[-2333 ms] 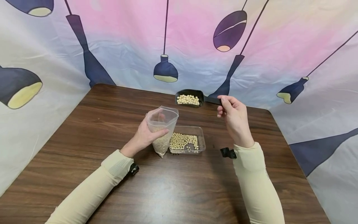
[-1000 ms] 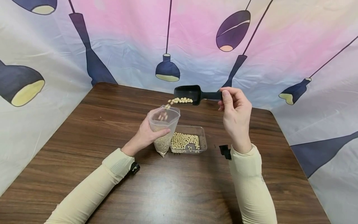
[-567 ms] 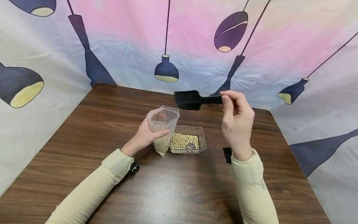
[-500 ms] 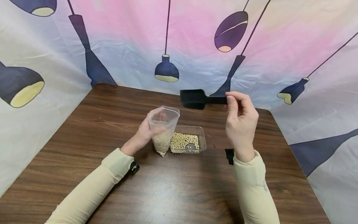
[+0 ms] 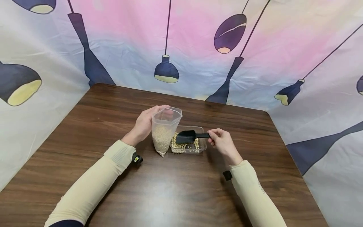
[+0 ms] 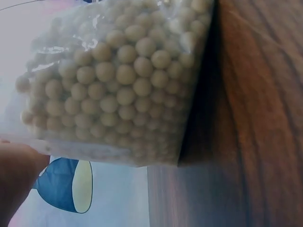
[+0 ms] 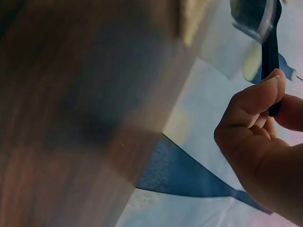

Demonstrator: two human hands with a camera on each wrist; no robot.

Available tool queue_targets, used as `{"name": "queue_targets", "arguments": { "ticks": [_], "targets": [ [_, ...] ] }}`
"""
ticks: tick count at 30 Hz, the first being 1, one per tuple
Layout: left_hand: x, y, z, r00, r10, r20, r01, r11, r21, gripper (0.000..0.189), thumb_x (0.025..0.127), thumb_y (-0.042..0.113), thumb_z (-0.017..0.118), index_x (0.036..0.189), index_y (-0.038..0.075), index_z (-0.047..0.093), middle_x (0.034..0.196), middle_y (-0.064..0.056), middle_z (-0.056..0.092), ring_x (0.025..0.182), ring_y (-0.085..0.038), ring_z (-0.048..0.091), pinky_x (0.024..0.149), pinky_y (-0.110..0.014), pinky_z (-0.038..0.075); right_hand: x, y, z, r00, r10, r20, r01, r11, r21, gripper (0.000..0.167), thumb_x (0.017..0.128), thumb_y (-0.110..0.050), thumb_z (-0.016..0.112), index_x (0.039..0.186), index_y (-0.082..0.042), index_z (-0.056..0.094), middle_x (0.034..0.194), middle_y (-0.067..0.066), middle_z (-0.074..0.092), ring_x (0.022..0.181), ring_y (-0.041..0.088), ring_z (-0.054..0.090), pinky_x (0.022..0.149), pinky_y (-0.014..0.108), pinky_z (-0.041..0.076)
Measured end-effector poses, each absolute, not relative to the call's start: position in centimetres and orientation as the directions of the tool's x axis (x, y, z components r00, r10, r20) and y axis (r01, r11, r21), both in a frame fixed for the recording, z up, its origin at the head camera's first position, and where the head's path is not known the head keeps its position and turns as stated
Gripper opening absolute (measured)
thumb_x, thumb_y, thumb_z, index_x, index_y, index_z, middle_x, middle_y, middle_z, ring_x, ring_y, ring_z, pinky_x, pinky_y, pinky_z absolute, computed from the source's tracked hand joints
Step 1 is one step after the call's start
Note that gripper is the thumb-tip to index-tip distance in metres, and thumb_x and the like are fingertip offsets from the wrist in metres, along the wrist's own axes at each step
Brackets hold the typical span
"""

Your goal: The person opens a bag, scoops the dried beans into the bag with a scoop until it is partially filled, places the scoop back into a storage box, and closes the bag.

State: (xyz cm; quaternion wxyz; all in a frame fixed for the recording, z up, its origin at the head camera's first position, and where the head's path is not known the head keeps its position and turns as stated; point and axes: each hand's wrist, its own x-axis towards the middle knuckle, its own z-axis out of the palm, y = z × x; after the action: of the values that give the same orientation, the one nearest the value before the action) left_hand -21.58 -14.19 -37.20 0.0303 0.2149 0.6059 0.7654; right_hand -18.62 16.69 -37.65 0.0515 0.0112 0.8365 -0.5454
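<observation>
A clear plastic bag (image 5: 163, 134), part filled with pale round soybeans (image 6: 125, 75), stands upright with its mouth spread. My left hand (image 5: 143, 123) lies along its left and back side, fingers reaching straight behind the rim; no thumb shows across the front. To the right is a clear rectangular tray (image 5: 202, 143) with loose soybeans (image 5: 179, 147) in it. My right hand (image 5: 224, 143) pinches the end of the handle of a black scoop (image 5: 185, 137). The scoop's bowl is down over the tray, overlapping the beans. In the right wrist view the fingers (image 7: 255, 101) curl around the handle.
All this stands on a dark wood-grain table (image 5: 136, 195). Behind the table hangs a cloth backdrop (image 5: 127, 47) printed with lamps. The bag's right side is close against the tray's left end.
Soybeans poured from the scoop into the bag. The scoop then came down from above the bag to the tray. My left thumb has left the bag's front.
</observation>
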Motion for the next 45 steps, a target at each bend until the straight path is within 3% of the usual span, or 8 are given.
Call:
{"name": "queue_targets", "arguments": {
  "ticks": [8, 12, 16, 21, 29, 37, 41, 45],
  "targets": [
    [-22.1, -14.6, -36.6, -0.938, 0.238, 0.251, 0.182, -0.276, 0.944, 0.030, 0.100, 0.028, 0.056, 0.114, 0.004, 0.066, 0.102, -0.010, 0.071, 0.101, -0.023, 0.065, 0.086, -0.036, 0.052, -19.5, 15.3, -38.2, -0.991, -0.120, -0.056, -0.041, 0.683, -0.729, 0.035, 0.102, -0.034, 0.051, 0.119, -0.004, 0.056, 0.083, 0.011, 0.064, 0.069, 0.022, 0.058, 0.063, 0.034, 0.047],
    [-22.3, -15.1, -36.2, -0.949, 0.189, 0.251, 0.202, -0.246, 0.948, 0.019, 0.097, 0.027, 0.060, 0.102, 0.011, 0.069, 0.093, -0.006, 0.072, 0.100, -0.020, 0.064, 0.086, -0.032, 0.050, -19.4, 14.0, -37.1, -0.986, -0.098, 0.135, -0.157, 0.817, -0.555, 0.047, 0.099, -0.046, 0.052, 0.126, -0.007, 0.054, 0.100, 0.013, 0.064, 0.082, 0.031, 0.061, 0.071, 0.045, 0.049],
    [-22.1, -15.4, -36.0, -0.949, 0.143, 0.281, 0.244, -0.232, 0.942, 0.017, 0.097, 0.023, 0.061, 0.096, 0.008, 0.069, 0.087, -0.003, 0.072, 0.099, -0.018, 0.063, 0.085, -0.029, 0.049, -17.7, 9.9, -35.1, -0.888, -0.254, 0.384, -0.444, 0.693, -0.568, 0.040, 0.097, -0.034, 0.059, 0.129, -0.011, 0.054, 0.084, 0.007, 0.059, 0.066, 0.022, 0.056, 0.059, 0.038, 0.048],
    [-21.5, -15.9, -36.3, -0.945, 0.098, 0.313, 0.289, -0.202, 0.936, 0.018, 0.098, 0.021, 0.059, 0.097, 0.006, 0.069, 0.088, -0.002, 0.072, 0.090, -0.017, 0.066, 0.079, -0.028, 0.052, -15.2, 4.5, -32.8, -0.762, -0.519, 0.386, -0.644, 0.548, -0.533, 0.050, 0.095, -0.034, 0.063, 0.139, -0.015, 0.048, 0.066, -0.006, 0.054, 0.052, 0.007, 0.048, 0.049, 0.027, 0.043],
    [-20.6, -17.8, -36.1, -0.935, -0.040, 0.353, 0.354, -0.171, 0.919, 0.014, 0.097, 0.018, 0.060, 0.091, 0.010, 0.069, 0.083, 0.002, 0.072, 0.086, -0.013, 0.066, 0.082, -0.025, 0.050, -17.4, 3.8, -32.4, -0.774, -0.481, 0.412, -0.628, 0.498, -0.598, 0.014, 0.090, -0.022, 0.071, 0.085, -0.015, 0.059, 0.071, -0.003, 0.058, 0.059, 0.008, 0.051, 0.052, 0.024, 0.043],
    [-17.9, -20.7, -35.7, -0.896, -0.075, 0.438, 0.428, 0.117, 0.896, 0.017, 0.097, 0.015, 0.061, 0.096, 0.001, 0.069, 0.076, 0.009, 0.066, 0.059, -0.007, 0.045, 0.058, -0.020, 0.038, -20.0, 5.2, -32.4, -0.817, -0.426, 0.390, -0.551, 0.375, -0.745, 0.021, 0.087, -0.014, 0.073, 0.104, -0.012, 0.061, 0.080, 0.001, 0.063, 0.068, 0.017, 0.059, 0.058, 0.030, 0.048],
    [-16.7, -20.7, -35.9, -0.905, -0.002, 0.426, 0.420, 0.157, 0.894, 0.020, 0.094, 0.008, 0.064, 0.108, -0.005, 0.066, 0.084, 0.009, 0.068, 0.066, -0.004, 0.055, 0.061, -0.019, 0.044, -20.4, 5.5, -32.6, -0.852, -0.398, 0.340, -0.487, 0.367, -0.792, 0.033, 0.086, -0.017, 0.075, 0.115, -0.012, 0.061, 0.084, 0.001, 0.065, 0.073, 0.023, 0.062, 0.059, 0.030, 0.050],
    [-16.1, -20.2, -35.1, -0.910, 0.023, 0.414, 0.413, 0.142, 0.900, 0.022, 0.089, 0.003, 0.068, 0.109, -0.007, 0.066, 0.092, 0.003, 0.071, 0.082, -0.008, 0.064, 0.069, -0.020, 0.050, -20.6, 5.9, -33.0, -0.854, -0.412, 0.318, -0.477, 0.377, -0.794, 0.019, 0.089, -0.024, 0.071, 0.105, -0.013, 0.068, 0.088, 0.006, 0.068, 0.074, 0.025, 0.062, 0.056, 0.031, 0.048]
  ]
}}
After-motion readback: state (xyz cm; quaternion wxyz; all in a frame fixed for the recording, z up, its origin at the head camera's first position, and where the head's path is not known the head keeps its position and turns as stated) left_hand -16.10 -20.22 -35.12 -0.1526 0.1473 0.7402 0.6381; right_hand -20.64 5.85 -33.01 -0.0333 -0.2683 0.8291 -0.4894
